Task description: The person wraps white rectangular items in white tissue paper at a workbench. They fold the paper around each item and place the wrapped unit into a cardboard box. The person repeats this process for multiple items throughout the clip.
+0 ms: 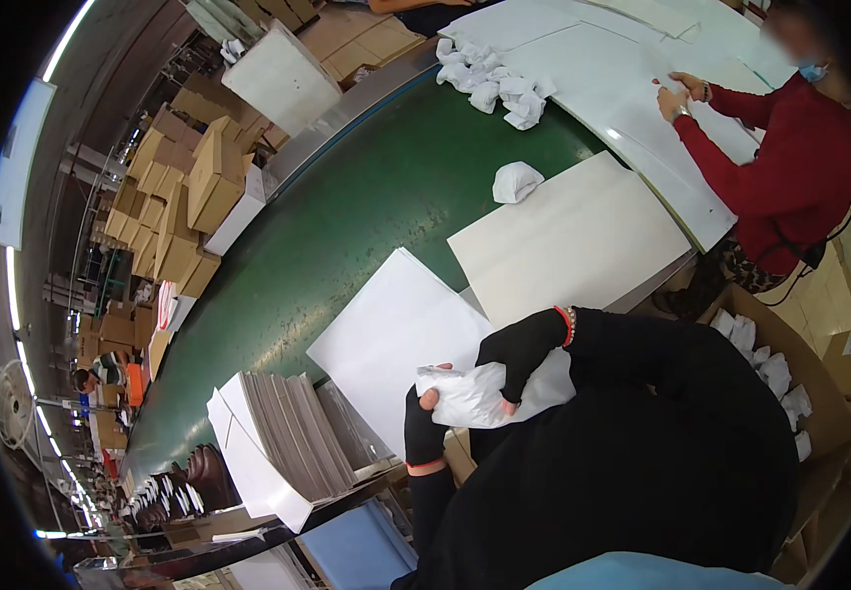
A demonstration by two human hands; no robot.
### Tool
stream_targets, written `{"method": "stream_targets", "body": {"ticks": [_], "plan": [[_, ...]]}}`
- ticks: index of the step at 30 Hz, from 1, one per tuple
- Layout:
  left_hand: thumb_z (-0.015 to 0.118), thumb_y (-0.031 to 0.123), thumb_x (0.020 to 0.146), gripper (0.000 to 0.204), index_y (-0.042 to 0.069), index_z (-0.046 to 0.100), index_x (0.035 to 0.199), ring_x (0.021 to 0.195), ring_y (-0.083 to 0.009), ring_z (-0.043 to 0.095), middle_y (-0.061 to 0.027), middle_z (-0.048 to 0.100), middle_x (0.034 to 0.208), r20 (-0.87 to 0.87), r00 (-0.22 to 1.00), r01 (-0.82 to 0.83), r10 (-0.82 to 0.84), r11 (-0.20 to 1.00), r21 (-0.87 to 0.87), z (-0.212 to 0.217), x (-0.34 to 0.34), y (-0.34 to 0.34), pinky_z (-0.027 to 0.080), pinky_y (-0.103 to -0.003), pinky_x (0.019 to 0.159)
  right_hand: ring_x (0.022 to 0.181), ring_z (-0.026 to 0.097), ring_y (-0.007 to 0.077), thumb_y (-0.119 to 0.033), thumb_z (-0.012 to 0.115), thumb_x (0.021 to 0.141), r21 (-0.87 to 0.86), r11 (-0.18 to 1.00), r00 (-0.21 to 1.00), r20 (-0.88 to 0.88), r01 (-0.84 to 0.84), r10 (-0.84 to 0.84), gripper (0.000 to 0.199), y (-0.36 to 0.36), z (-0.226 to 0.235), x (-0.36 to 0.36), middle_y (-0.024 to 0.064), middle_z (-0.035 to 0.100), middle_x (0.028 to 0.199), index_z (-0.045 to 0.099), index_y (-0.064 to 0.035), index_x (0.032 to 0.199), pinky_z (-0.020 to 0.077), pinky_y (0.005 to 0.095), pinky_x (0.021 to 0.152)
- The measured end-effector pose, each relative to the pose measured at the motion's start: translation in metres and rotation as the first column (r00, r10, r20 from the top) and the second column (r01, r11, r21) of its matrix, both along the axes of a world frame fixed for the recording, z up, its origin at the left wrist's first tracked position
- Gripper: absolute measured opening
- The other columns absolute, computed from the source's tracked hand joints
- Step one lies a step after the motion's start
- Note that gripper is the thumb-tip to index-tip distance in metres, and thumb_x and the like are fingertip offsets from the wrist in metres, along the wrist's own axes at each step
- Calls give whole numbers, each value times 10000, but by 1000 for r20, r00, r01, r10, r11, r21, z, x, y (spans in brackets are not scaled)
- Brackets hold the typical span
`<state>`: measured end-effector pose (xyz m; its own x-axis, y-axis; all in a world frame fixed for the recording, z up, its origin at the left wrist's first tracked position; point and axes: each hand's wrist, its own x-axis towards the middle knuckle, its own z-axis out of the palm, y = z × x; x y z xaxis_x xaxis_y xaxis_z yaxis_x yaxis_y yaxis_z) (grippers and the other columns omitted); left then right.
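Head cam | left fisheye | looks down — hands (524, 354) near, green surface (317, 256) beyond

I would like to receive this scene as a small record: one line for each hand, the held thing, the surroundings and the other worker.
Left hand: black glove, holding one end
Right hand: black glove, holding from above
Held: white bundle, contents hidden
Nearby: large white sheet, stack of sheets
Beyond: green table, loose white pile
Co-worker: red sleeves, at right
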<state>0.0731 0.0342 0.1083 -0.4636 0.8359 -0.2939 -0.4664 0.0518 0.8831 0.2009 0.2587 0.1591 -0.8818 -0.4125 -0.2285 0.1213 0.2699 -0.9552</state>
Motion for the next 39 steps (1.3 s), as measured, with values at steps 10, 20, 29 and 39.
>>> {"method": "stream_targets", "body": {"ticks": [10,20,29,39], "plan": [[735,517,764,822,-46,465,1299,1079,-260,586,-159,577,1169,165,985,-56,41,994,88,-14,6,-2,472,-378,948,869,642,141,-205,826,705,-62,998,964,-262,20,-35,500,13,-4,9,101,708,960,648,24,1112,495,287,781],[683,525,820,783,-20,431,1324,1175,-312,556,-173,551,1274,395,918,5,-37,997,80,-42,12,4,457,-445,1006,924,594,136,-101,840,684,-97,984,968,-218,-147,123,517,27,-14,-4,88,690,1025,610,88,1107,469,321,853],[416,484,977,492,59,472,1219,1032,-304,586,-162,584,1141,18,930,352,-367,903,247,-49,25,29,490,-444,885,889,591,138,-44,789,730,-440,882,971,-229,-171,74,344,30,-44,11,105,686,931,646,79,1018,463,310,832],[654,292,898,532,-48,498,1277,1081,-238,580,-142,598,1182,-292,912,-270,289,957,104,-7,21,50,442,-358,952,756,629,107,-314,533,991,-635,464,655,87,617,-751,338,13,-89,9,38,660,848,641,7,1000,516,289,662]]}}
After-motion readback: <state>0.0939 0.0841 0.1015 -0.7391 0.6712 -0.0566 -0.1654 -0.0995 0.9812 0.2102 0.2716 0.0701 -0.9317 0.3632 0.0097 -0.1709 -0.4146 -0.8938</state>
